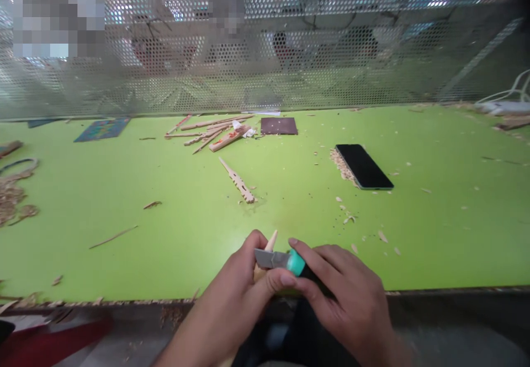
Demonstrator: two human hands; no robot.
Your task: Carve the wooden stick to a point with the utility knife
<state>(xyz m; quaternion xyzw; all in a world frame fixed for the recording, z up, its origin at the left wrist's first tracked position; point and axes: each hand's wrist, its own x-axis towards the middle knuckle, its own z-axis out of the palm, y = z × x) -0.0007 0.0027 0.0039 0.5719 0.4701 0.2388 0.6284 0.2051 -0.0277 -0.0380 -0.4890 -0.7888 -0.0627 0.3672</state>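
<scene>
Near the table's front edge, my left hand [244, 290] is closed around a pale wooden stick [271, 241], its pointed tip sticking up past the fingers. My right hand [348, 295] grips a carving knife [281, 260] by its dark handle with a teal collar. The short, flat blade points left and lies across the stick just below its tip. My left thumb is close under the blade, by the collar. Most of the stick is hidden in my left hand. Beyond my hands, a carved wooden piece with notched edges [238, 181] rests on the table.
On the green table [165, 190] a phone [364, 166] lies at right beside wood shavings [343, 165]. Several wooden sticks [211, 132] and a dark sheet [279, 126] lie at the back. A perforated metal screen [248, 58] closes the far edge. More shavings [10, 198] are piled at left.
</scene>
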